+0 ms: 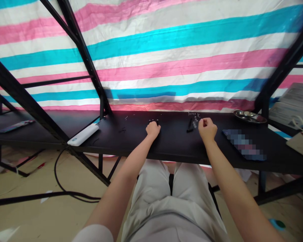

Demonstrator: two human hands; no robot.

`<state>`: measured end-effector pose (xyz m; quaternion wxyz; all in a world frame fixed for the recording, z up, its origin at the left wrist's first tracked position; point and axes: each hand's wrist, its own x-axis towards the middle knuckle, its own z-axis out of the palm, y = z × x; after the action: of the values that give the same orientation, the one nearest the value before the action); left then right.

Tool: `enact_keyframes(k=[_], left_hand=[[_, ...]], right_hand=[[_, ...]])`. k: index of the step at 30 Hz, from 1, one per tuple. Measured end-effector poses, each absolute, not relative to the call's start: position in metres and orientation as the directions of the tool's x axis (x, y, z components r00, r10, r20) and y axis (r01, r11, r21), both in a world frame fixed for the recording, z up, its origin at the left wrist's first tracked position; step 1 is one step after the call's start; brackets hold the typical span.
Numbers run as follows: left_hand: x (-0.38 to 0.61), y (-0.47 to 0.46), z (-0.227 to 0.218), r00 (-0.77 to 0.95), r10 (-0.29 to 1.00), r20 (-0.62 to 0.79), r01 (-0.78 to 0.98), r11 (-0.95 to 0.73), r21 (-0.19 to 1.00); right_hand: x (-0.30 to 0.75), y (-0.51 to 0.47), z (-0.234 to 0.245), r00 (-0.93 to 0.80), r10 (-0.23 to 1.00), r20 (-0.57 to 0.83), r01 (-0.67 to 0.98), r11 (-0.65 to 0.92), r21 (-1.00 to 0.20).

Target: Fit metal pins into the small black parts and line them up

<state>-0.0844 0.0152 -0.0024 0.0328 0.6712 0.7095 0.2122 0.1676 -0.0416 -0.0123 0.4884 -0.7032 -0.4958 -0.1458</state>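
My left hand (153,129) rests on the black tabletop (175,144), its fingers curled closed. Small dark pieces with pale tips (153,120) stand just beyond its knuckles; what the fingers hold is hidden. To the right, my right hand (208,129) is raised slightly at the table with thumb and fingers pinched together. Anything in that pinch is too small to name. Close to its left side lie small clear beads or caps (195,122) in a short column and a dark stubby piece (189,129). Behind these is a row of tiny whitish bits (193,114).
A white oblong device (83,135) lies left, by a black metal frame post. Right are a pixelated phone-shaped object (243,144), a shiny metal dish (249,116) and stacked boxes (294,104). Thin dark scraps (122,130) lie left of my hands. A striped tarp (181,64) hangs behind.
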Motion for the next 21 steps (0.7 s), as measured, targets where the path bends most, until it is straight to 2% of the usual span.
enact_keyframes(k=[8,10,13,15,17,21], left_hand=[[-0.086,-0.002,-0.006,0.015,0.948,0.317,0.967,-0.094,0.236],[-0.082,-0.010,-0.006,0.120,0.935,0.335,0.956,-0.199,0.213],[-0.065,-0.022,-0.005,0.366,0.856,0.365,0.872,-0.452,0.186],[-0.049,-0.027,-0.005,0.503,0.777,0.378,0.782,-0.595,0.184],[-0.031,-0.029,-0.005,0.571,0.726,0.383,0.722,-0.666,0.187],[0.005,-0.026,-0.009,0.551,0.743,0.379,0.751,-0.640,0.163]], right_hand=[[0.171,-0.042,-0.010,0.545,0.587,0.598,0.794,-0.134,-0.593],[0.173,-0.041,-0.010,0.582,0.618,0.529,0.764,-0.192,-0.616],[0.178,-0.038,-0.012,0.616,0.695,0.370,0.715,-0.295,-0.634],[0.181,-0.036,-0.014,0.599,0.747,0.289,0.716,-0.337,-0.612],[0.183,-0.035,-0.016,0.570,0.784,0.247,0.737,-0.354,-0.576],[0.183,-0.032,-0.021,0.509,0.834,0.215,0.796,-0.361,-0.485]])
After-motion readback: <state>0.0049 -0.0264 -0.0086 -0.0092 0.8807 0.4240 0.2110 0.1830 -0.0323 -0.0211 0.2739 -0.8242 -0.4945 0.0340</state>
